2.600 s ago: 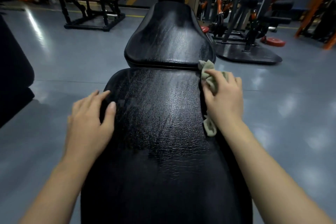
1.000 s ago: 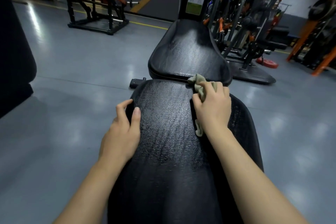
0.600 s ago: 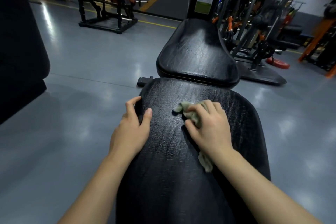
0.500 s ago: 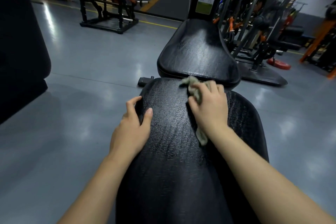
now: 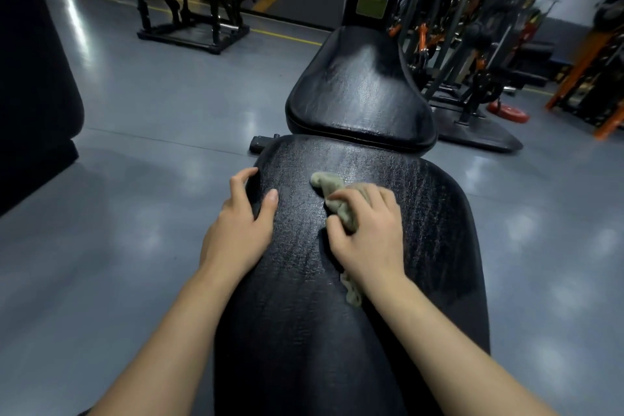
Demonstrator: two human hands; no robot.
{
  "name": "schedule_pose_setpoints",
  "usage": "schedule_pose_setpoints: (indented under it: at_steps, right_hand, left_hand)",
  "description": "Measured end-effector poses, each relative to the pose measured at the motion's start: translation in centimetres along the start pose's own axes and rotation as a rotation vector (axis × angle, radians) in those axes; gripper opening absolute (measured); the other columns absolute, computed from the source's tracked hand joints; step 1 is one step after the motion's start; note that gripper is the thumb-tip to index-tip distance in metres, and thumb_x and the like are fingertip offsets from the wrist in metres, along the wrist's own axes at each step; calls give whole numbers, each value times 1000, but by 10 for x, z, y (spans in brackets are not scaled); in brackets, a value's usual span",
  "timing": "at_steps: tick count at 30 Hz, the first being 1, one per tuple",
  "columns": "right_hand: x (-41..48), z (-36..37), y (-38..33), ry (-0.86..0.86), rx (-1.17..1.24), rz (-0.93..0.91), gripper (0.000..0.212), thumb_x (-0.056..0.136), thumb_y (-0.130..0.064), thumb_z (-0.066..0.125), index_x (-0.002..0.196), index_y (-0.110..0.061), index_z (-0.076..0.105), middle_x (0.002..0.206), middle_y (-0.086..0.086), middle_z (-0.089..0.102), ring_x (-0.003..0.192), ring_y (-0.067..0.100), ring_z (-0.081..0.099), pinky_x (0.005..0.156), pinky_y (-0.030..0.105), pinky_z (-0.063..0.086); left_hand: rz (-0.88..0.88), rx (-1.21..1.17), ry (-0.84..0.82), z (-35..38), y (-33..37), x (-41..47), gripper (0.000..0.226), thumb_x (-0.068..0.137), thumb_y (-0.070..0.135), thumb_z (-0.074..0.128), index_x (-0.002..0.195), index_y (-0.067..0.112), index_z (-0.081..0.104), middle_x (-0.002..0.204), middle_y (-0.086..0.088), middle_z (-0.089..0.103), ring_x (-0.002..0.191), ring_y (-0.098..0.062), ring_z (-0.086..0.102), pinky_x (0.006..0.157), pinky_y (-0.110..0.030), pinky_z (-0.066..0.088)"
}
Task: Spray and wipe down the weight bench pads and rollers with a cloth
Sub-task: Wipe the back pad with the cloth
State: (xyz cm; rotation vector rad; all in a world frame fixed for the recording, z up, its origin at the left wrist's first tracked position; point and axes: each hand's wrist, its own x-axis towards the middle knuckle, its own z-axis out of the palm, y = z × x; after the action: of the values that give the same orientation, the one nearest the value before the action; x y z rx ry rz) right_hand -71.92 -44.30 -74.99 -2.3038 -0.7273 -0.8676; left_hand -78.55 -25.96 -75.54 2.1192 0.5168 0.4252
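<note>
the cloth, a crumpled pale greenish rag, lies on the upper middle of the bench's long pad. the right hand covers most of it. its fingers are curled over the bunched fabric and press it down against the black vinyl. one end of the cloth sticks out ahead of the fingertips toward the far end of the pad, and another end trails out below the wrist. the hand looks slightly blurred.

the left hand holds the pad's left edge just beside the cloth. the thumb lies on the top surface and the fingers hook over the side.

beyond the long pad, across a narrow gap, the seat pad tilts upward and its surface is shiny. a short black knob juts out from the bench frame at the left of that gap.

the bench stands on a glossy grey floor. a black and orange machine stands well apart at the back left. more racks crowd the back right, with a red weight plate lying near them.
</note>
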Motion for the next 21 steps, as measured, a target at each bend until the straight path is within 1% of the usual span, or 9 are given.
schedule_pose_setpoints:
  at_steps: [2, 4, 6, 9, 11, 13, 16, 18, 21]
  right_hand:
    - [-22, -2, -13, -28, 13, -77, 20, 76, -29, 63, 92, -21, 70, 95, -4, 63, 95, 24, 54, 87, 40, 45]
    - [-27, -1, -17, -56, -2, -174, 20, 72, -29, 66, 90, -20, 70, 89, -3, 62, 86, 25, 54, 80, 40, 45]
    - [-17, 2, -15, -84, -36, -267, 24, 72, -30, 68, 93, -19, 70, 89, 0, 60, 84, 27, 54, 76, 41, 45]
    - [16, 14, -10, -95, -185, -333, 32, 73, -29, 76, 102, -17, 69, 94, 5, 62, 86, 30, 54, 75, 40, 43]
    - [45, 24, -5, -67, -242, -250, 32, 74, -28, 79, 104, -18, 70, 97, 6, 64, 89, 31, 54, 76, 40, 42]
    - [78, 33, -1, -56, -260, -172, 28, 76, -29, 77, 102, -20, 72, 99, 4, 64, 92, 32, 54, 78, 40, 42]
    - [118, 45, 2, -52, -267, -21, 25, 86, -36, 68, 107, -22, 71, 109, 2, 64, 102, 30, 53, 84, 38, 36]
    - [131, 51, 2, -24, -264, 78, 32, 91, -45, 58, 111, -23, 69, 114, 1, 63, 104, 27, 51, 86, 37, 36]
    - [132, 56, 4, 24, -247, 97, 38, 92, -51, 51, 110, -23, 69, 114, -1, 63, 103, 25, 51, 86, 36, 36]
  left_hand:
    - [-58, -212, -71, -5, 0, 1, 51, 92, 68, 54, 134, 55, 28, 140, -6, 57, 119, -30, 62, 104, -48, 48]
    - [-173, -534, -127, -12, 2, 1, 56, 81, 76, 62, 129, 61, 35, 130, -5, 63, 111, -25, 67, 102, -49, 52]
    - [-236, -623, -114, -13, 1, 4, 58, 75, 82, 58, 126, 60, 39, 122, -6, 66, 108, -25, 68, 101, -50, 53]
    - [-286, -516, -17, -6, -3, 9, 57, 82, 80, 45, 123, 41, 47, 123, -5, 64, 114, -27, 62, 106, -48, 47]
    - [-275, -385, 59, -4, -7, 12, 38, 100, 61, 42, 112, 27, 54, 126, -7, 64, 118, -27, 58, 107, -43, 44]
    - [-220, -258, 81, -7, -7, 12, 36, 107, 47, 39, 104, 18, 59, 117, -8, 67, 113, -28, 59, 99, -40, 46]
    - [-137, -156, 81, -9, -10, 14, 36, 107, 45, 40, 99, 16, 61, 98, -2, 68, 101, -30, 61, 89, -41, 48]
    - [-113, -166, 79, -10, -12, 17, 35, 105, 46, 44, 92, 18, 59, 91, 3, 67, 95, -28, 61, 81, -39, 46]
    - [-22, -122, 134, -7, -18, 22, 35, 105, 46, 46, 82, 21, 53, 78, 9, 62, 80, -20, 57, 70, -36, 36]
